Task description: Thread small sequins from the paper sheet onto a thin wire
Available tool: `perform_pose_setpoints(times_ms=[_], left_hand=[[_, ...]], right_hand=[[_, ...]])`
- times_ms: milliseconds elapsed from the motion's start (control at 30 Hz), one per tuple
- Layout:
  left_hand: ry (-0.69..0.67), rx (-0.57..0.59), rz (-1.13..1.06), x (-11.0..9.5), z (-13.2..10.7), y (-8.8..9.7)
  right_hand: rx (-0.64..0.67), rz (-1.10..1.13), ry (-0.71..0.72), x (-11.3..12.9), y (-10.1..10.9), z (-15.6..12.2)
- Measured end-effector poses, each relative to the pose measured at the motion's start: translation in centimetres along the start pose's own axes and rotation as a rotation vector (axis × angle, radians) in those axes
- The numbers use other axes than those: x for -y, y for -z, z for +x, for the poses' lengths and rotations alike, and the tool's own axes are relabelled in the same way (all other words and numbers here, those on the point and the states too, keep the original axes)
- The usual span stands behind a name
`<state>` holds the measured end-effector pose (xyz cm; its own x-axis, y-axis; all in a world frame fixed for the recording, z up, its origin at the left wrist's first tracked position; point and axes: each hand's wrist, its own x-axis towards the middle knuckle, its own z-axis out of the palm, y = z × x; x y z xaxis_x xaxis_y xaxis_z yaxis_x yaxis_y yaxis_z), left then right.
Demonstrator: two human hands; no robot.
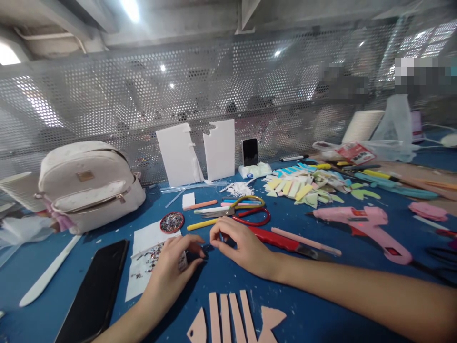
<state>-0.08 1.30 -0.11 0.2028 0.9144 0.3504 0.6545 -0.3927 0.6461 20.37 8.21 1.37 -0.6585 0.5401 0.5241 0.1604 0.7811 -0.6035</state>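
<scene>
My left hand (174,259) is curled above a white paper sheet (137,281) scattered with small dark and reddish bits. Its thumb and fingertips come together; anything between them is too small to make out. Close by on the right, my right hand (239,243) is bent in a pinch, and its fingers hide whatever they hold. Behind the hands sits a round red-rimmed dish (172,222) of glittery bits. In front of them lie flat pink pieces: a fish-head shape (197,326), several strips (225,317) and a tail shape (271,318).
Scissors (255,216), a red-handled cutter (278,239) and a pink glue gun (360,221) lie behind and right. A black phone (94,290) and a white knife (50,271) are left, near a backpack (89,186). Cut scraps (303,186) pile up at the back.
</scene>
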Motion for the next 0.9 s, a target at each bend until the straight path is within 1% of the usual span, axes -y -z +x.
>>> perform_pose_setpoints(times_ms=[100,167,267,400,500,700,900], left_hand=[[0.002,0.069,0.029,-0.24,0.19,-0.16],[0.024,0.093,0.046,-0.34,0.30,-0.21],[0.046,0.105,0.066,-0.43,0.36,-0.23],[0.042,0.113,0.066,-0.45,0.28,-0.27],[0.046,0.090,-0.012,-0.44,0.22,-0.31],[0.082,0.001,-0.231,-0.34,0.43,-0.18],[0.092,-0.068,-0.275,-0.13,0.62,-0.09]], right_hand=[[-0.001,-0.001,0.003,0.00,-0.04,-0.01],[-0.004,0.002,-0.002,0.01,-0.05,0.00],[-0.002,0.005,-0.010,0.04,-0.08,0.02],[-0.005,0.000,-0.001,0.03,-0.10,0.04],[-0.007,-0.007,0.004,0.03,-0.08,0.05],[0.001,-0.029,0.020,0.09,-0.02,0.04],[0.011,-0.028,0.019,0.03,-0.05,0.07]])
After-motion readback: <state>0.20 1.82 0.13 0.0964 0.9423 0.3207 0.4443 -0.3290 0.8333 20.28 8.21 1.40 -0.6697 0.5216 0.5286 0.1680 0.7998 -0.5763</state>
